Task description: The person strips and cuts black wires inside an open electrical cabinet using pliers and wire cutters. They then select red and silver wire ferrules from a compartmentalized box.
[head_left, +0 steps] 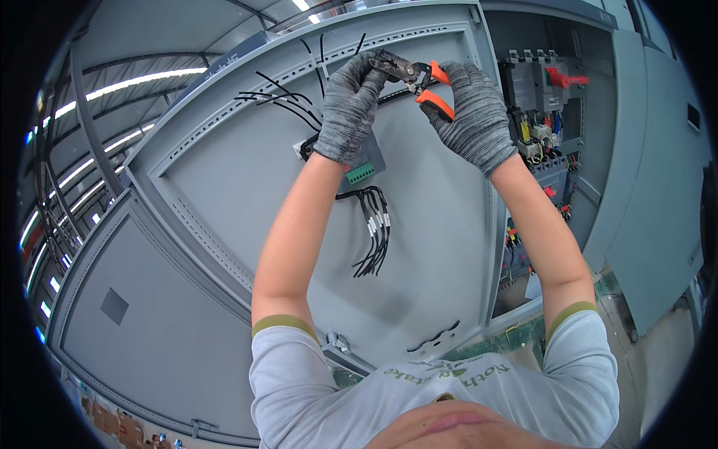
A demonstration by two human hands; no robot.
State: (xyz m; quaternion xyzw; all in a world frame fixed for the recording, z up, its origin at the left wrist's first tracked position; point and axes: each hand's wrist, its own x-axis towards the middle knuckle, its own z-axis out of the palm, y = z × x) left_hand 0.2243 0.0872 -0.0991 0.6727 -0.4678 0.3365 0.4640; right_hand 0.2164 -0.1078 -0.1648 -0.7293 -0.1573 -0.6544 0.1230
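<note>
Both my hands wear grey knit gloves and are raised in front of the open grey cabinet door [224, 172]. My right hand [471, 112] grips the orange handles of a wire stripper [419, 78]. My left hand [348, 105] pinches at the tool's metal jaws, where a thin black wire seems to be held. Several loose black wires [280, 97] stick out from the door to the left of my left hand. Below that hand sits a small grey module with a green terminal block [360, 173], and a bundle of black wires with white sleeves [376, 232] hangs from it.
Right of the door, the cabinet interior [542, 127] holds breakers, a red switch handle and coloured wiring. Another grey cabinet door [658, 194] stands at the far right. A second grey panel [149, 322] lies lower left. Ceiling strip lights run along the upper left.
</note>
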